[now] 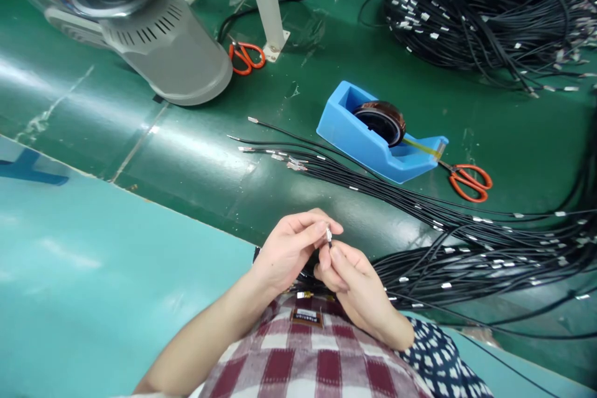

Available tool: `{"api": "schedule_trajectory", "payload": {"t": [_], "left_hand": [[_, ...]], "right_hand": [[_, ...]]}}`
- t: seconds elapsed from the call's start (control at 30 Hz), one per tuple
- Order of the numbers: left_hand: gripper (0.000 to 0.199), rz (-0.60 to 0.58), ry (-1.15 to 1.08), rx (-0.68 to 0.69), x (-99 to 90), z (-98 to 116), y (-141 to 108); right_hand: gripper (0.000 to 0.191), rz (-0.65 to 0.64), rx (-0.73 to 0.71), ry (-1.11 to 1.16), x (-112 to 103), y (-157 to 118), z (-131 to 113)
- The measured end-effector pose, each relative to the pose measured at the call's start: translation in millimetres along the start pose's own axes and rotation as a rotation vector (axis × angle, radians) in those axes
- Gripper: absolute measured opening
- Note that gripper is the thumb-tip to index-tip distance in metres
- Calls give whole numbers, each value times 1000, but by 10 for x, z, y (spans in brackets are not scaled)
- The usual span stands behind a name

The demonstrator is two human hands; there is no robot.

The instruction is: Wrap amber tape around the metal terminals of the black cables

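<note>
Close to my body, both hands meet over the end of one thin black cable (329,237), which has a small silvery tip. My left hand (295,242) pinches that tip between thumb and forefinger. Just below it, my right hand (351,270) grips the cable itself, its fingers curled. Under and beside my hands lies a thick bundle of black cables (433,280) with white tags. A second row of black cables (336,171) stretches across the green table, bare tips pointing left.
A blue tape dispenser (359,137) with a brown roll stands behind the cables. Orange-handled scissors (471,181) lie beside it; another pair of scissors (247,57) rests near a white post (265,6). A grey machine (172,50) stands back left, a large cable coil (466,18) back right.
</note>
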State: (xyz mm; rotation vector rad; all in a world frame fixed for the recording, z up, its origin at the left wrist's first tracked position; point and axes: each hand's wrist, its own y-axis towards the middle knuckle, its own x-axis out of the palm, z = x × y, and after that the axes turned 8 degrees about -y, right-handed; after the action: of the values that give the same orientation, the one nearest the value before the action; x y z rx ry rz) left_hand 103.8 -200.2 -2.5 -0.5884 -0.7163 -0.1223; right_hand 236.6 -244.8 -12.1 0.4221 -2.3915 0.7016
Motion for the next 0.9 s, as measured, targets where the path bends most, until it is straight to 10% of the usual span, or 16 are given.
{"api": "schedule_trajectory", "payload": {"t": [0.9], "left_hand": [[19, 12, 86, 27, -19, 49, -103]], "right_hand": [[20, 120, -2, -180, 19, 42, 53]]}}
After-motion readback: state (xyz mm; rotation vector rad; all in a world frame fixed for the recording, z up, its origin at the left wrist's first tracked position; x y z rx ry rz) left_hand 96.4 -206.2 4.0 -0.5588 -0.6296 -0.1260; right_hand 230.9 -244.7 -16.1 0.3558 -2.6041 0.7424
